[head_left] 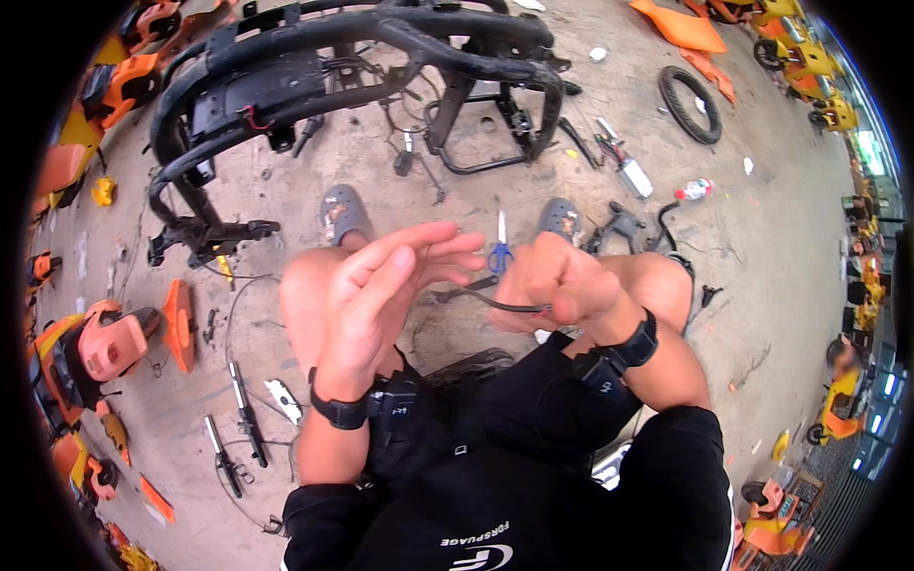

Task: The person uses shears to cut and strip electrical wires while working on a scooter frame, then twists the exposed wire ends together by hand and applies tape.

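Observation:
My right hand [562, 285] is curled closed around a thin dark cable [505, 305], with a bit of reddish wire showing near the thumb. The cable's other end runs left towards my left hand [395, 281]. That hand is raised with its fingers stretched out and the thumb apart from them, and nothing shows in its grasp. On the floor just beyond the gap between my hands lies a pair of blue-handled scissors [500, 257]. My hands are above my bent knees.
A black tubular vehicle frame [400, 43] stands ahead. A tyre [691, 105], a bottle [693, 189] and a metal-cased box with wires [633, 176] lie front right. At left lie shock absorbers [246, 414] and an orange panel [178, 326]. Orange and yellow scooters line both sides.

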The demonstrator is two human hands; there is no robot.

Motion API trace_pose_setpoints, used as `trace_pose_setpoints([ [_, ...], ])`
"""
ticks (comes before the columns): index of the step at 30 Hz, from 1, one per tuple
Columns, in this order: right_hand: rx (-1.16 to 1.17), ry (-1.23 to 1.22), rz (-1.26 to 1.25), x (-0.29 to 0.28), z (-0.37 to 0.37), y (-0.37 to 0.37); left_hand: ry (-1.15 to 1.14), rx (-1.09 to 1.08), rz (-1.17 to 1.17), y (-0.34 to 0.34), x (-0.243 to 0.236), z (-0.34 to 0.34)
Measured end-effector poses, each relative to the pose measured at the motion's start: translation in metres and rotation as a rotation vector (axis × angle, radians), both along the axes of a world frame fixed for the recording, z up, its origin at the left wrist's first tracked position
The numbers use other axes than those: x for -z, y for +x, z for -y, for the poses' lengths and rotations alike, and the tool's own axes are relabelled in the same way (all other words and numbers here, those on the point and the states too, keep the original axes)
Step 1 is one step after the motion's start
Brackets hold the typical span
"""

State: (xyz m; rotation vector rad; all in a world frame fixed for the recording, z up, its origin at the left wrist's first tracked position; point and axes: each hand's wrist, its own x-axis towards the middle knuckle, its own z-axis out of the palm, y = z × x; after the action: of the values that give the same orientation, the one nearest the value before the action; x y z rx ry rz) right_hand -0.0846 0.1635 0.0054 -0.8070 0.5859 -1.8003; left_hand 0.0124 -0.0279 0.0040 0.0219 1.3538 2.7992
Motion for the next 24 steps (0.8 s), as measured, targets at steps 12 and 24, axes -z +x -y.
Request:
trace_pose_setpoints([
  [12,-0.001,0.021,0.031,0.003,0.001,0.001,0.12,0.037,-0.013,0.002,0.001,0.008],
  [24,0.234,0.015,0.031,-0.008,-0.021,-0.021,-0.322,-0.086,0.197,0.001,0.007,0.006],
])
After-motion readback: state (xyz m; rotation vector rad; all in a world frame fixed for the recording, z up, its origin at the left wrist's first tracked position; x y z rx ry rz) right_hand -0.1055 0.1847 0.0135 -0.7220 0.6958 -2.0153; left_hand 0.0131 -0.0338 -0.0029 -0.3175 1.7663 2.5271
